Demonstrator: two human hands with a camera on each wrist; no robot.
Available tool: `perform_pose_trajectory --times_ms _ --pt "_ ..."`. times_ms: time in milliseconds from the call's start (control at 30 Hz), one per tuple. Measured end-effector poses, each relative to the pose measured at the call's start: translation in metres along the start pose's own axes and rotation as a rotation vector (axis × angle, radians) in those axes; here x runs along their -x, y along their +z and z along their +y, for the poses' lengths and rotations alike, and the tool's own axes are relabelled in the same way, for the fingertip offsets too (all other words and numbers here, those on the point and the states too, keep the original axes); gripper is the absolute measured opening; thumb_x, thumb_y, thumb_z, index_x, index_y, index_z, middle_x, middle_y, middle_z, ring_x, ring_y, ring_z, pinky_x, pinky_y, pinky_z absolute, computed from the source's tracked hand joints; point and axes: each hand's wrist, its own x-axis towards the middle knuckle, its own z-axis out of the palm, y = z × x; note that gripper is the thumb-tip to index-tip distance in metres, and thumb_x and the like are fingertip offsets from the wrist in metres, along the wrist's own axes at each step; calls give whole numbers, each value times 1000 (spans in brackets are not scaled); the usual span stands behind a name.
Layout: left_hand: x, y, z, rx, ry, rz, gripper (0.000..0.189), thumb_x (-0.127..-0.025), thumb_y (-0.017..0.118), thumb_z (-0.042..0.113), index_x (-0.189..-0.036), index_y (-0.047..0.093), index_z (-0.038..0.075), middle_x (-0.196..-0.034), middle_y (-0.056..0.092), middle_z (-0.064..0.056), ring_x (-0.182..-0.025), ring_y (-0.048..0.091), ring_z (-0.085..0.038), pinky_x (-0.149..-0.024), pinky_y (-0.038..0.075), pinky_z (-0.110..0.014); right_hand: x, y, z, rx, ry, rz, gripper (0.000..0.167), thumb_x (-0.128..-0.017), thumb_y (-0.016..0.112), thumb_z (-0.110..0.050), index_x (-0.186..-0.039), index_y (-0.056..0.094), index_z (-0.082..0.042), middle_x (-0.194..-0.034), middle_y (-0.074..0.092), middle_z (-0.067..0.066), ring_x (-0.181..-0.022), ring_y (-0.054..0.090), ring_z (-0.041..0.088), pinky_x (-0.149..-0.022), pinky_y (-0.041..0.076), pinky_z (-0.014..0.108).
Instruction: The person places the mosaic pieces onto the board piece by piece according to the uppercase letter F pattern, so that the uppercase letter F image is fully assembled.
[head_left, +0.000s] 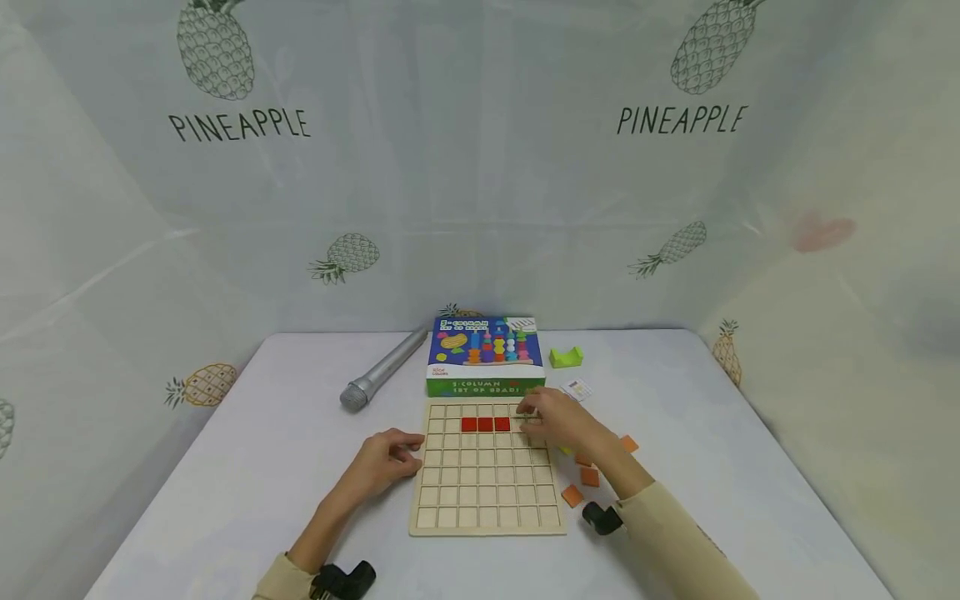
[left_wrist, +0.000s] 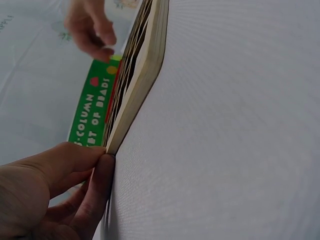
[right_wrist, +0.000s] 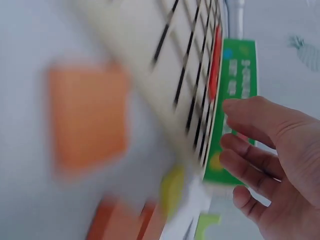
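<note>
A wooden grid board [head_left: 487,475] lies on the table, with three red square tiles [head_left: 485,425] side by side in its second row from the far edge. At the board's left edge is my left hand [head_left: 386,462]; in the left wrist view its thumb and fingers [left_wrist: 102,172] pinch that edge. My right hand [head_left: 558,419] hovers over the board's far right corner, to the right of the red tiles. Nothing shows between its loosely bent, parted fingers [right_wrist: 250,150] in the right wrist view.
Several orange tiles [head_left: 590,477] and a yellow piece [right_wrist: 172,190] lie right of the board. Behind it stands a bead-set box [head_left: 486,354], with a silver microphone [head_left: 382,371] to its left and a green block [head_left: 566,357] and small card [head_left: 577,390] to its right.
</note>
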Motion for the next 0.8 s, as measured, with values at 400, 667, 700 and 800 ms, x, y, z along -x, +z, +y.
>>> perform_pose_trajectory --times_ms 400,667,700,800 --pt "-1 1 0 -20 -6 0 38 -81 74 7 -119 69 1 -106 69 -11 -79 65 -5 -67 52 -19 64 -24 61 107 109 63 24 -83 77 -21 -104 73 -10 -96 66 0 -84 59 14 -76 53 33" --pt "-3 -1 2 -15 -23 9 38 -81 75 7 -118 69 2 -104 69 -9 -77 65 -6 -66 52 -19 95 -33 89 102 132 136 23 -81 78 -16 -101 72 -7 -90 64 0 -78 57 12 -69 52 29" --pt "-2 -1 2 -13 -24 8 38 -81 75 7 -118 69 2 -104 69 -9 -78 65 -6 -66 52 -19 98 -33 91 100 142 141 22 -81 78 -17 -101 72 -7 -90 64 0 -79 58 12 -69 52 29" --pt "-1 -1 3 -7 -31 7 38 -81 75 7 -119 69 2 -104 69 -10 -78 66 -8 -66 52 -19 105 -32 97 108 144 155 19 -82 77 -17 -98 73 -8 -88 64 -2 -79 58 12 -68 51 28"
